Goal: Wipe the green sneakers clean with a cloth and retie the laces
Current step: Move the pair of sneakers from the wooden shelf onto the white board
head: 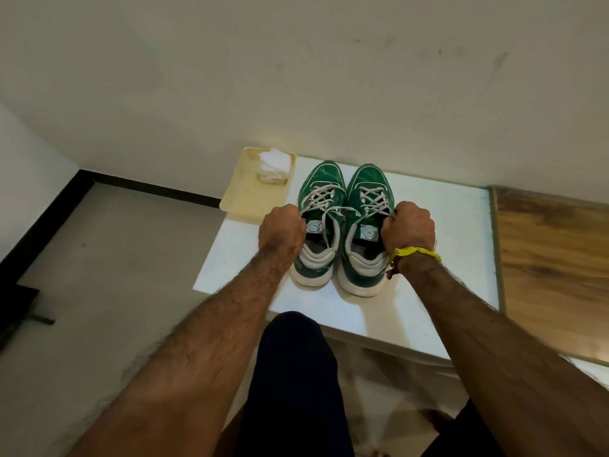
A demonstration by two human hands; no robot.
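White desk (428,258) against a plain wall carries the green sneakers (342,222) side by side, laces untied, each of the hands, left (281,227) and right (408,225), fisted on a shoe's collar; cloth (272,168) sits unused on its tray (250,199), so seemingly everything remains.

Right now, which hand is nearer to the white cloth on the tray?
The left hand. It grips the outer side of the left sneaker, just below the tray holding the white cloth. The right hand grips the right sneaker, farther away.
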